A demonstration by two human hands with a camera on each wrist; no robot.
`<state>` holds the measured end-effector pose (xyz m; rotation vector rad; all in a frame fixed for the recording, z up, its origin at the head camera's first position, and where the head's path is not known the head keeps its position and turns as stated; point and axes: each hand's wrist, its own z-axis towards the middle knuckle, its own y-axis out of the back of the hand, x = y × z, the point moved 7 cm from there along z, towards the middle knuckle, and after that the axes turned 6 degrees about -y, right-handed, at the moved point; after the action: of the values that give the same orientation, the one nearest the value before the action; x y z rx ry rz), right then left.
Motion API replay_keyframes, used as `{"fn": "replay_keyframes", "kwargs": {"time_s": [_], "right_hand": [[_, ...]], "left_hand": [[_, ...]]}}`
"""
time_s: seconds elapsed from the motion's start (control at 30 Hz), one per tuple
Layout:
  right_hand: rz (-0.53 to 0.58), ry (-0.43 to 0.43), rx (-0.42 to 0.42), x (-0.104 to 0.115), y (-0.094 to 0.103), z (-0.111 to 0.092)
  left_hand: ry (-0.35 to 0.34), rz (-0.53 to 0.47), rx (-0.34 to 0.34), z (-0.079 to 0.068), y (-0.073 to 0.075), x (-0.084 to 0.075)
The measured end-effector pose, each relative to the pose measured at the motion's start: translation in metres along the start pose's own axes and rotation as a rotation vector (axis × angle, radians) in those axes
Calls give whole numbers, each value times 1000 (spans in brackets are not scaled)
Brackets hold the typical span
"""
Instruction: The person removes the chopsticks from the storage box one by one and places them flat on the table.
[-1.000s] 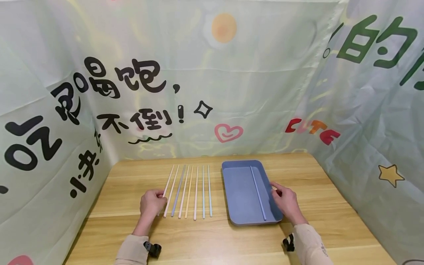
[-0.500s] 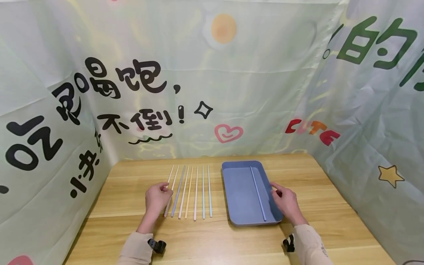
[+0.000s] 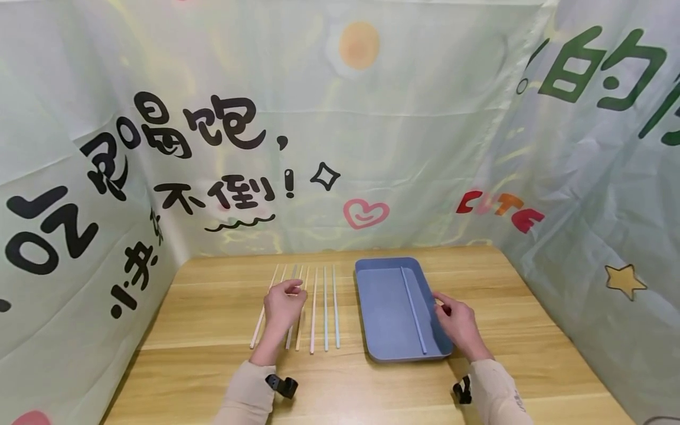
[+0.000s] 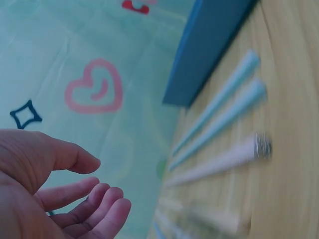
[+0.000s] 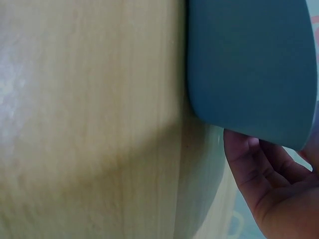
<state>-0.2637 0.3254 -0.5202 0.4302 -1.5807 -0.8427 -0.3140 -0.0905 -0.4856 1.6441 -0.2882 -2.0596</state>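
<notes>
My left hand (image 3: pixel 285 304) is over the row of chopsticks, covering the middle part of several of them. In the left wrist view its loosely bent fingers (image 4: pixel 117 214) hold nothing, the thumb apart from them. Two light blue chopsticks (image 3: pixel 336 313) end the row at the right, beside a pale pink chopstick (image 3: pixel 314 313); a yellowish one is partly behind the hand. My right hand (image 3: pixel 458 321) grips the right rim of a blue tray (image 3: pixel 390 358), fingers against its outer wall in the right wrist view. One blue-violet chopstick (image 3: pixel 413 307) lies inside the tray.
Everything lies on a wood-grain table (image 3: pixel 340 392). Printed cloth (image 3: pixel 425 147) hangs behind it and along both sides. Each wrist carries a small black camera, the left one (image 3: pixel 281 385) low over the table.
My left hand has moved right from the left end of the row to over its middle, uncovering the leftmost chopsticks. The right hand and the tray have stayed in place.
</notes>
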Motion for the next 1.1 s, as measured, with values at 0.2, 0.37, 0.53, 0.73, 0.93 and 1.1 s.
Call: {"fn": "replay_keyframes", "kwargs": {"time_s": [0.2,0.37,0.53,0.73,0.93,1.1], "right_hand": [[4,0,2,1,1,0],[1,17,-11,2,2,0],[3,23,-12,3,2,0],[8,4,1,2,1,-1],[10,-6,5,1,0,-1],[12,-4,2,1,0,0]], "left_hand": [[-14,-132,26,-2,-31,-29],[-45,-204,82,-8,-62,-53],[-70,-204,160,-20,-93,-71],[-95,-214,219,-35,-122,-87],[-125,-217,235,-45,-145,-97],[-154,-175,256,-52,-159,-105]]}}
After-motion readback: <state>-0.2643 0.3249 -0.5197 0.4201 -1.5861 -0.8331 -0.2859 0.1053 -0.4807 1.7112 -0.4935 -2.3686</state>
